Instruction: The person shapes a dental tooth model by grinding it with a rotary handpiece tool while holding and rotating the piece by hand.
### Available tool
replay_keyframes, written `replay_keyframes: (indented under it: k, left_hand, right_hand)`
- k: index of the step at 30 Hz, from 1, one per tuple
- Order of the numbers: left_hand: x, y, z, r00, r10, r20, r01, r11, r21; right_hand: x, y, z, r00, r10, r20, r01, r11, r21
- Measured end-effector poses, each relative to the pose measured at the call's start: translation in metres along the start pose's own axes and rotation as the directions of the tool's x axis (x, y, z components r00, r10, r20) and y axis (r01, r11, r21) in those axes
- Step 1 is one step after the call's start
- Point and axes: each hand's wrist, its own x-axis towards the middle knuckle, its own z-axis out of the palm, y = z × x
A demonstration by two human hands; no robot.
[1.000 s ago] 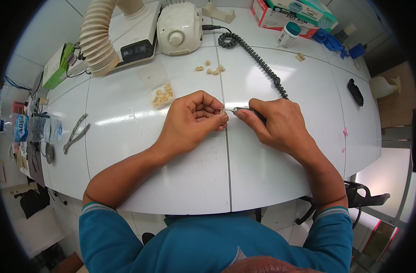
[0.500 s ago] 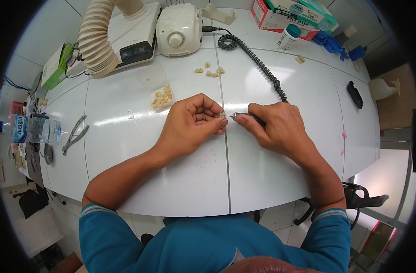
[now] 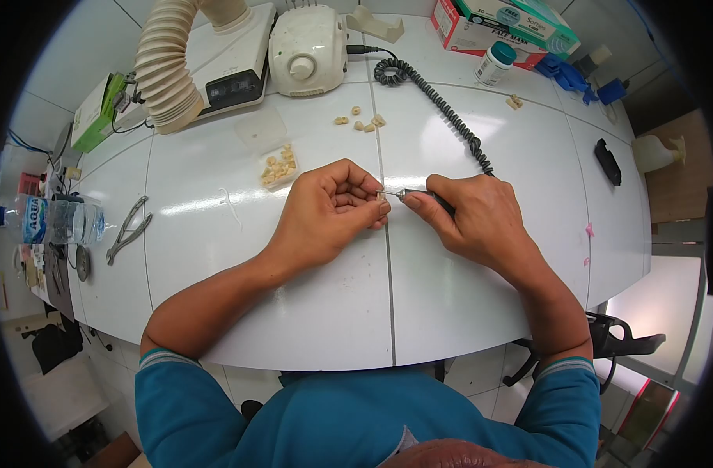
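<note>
My right hand (image 3: 485,214) is closed around a rotary handpiece (image 3: 404,194), its thin metal bur pointing left. Between the thumb and fingertips of my left hand (image 3: 329,207) is a small pale tooth-like piece (image 3: 382,198), mostly hidden by the fingers. The bur lies at the upper edge of this piece; whether it touches I cannot tell. A black coiled cord (image 3: 450,113) runs from the handpiece's side to a cream control unit (image 3: 306,58). Left of my hands, a small clear box (image 3: 275,184) with its lid open holds several cream tooth-like pieces (image 3: 278,165).
Several loose tooth-like pieces (image 3: 364,127) lie beyond my hands. Pliers (image 3: 128,232) and a water bottle (image 3: 76,222) are at left. A cream hose (image 3: 165,70) arches at the back left. A white jar (image 3: 494,64) and mask boxes (image 3: 505,31) stand at the back right.
The bur has shifted slightly upward relative to the piece in my left hand, with the handpiece tilting a little. Both hands otherwise stay in place.
</note>
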Motion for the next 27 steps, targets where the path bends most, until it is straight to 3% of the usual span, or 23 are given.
replay_keyframes:
  k: [27]
  left_hand:
    - [-0.0011,-0.0008,-0.0001,1.000,0.022,0.020,-0.023,0.999,0.042]
  right_hand:
    - [0.0001,-0.0002,-0.0053,0.999,-0.009,0.047,0.010,1.000,-0.019]
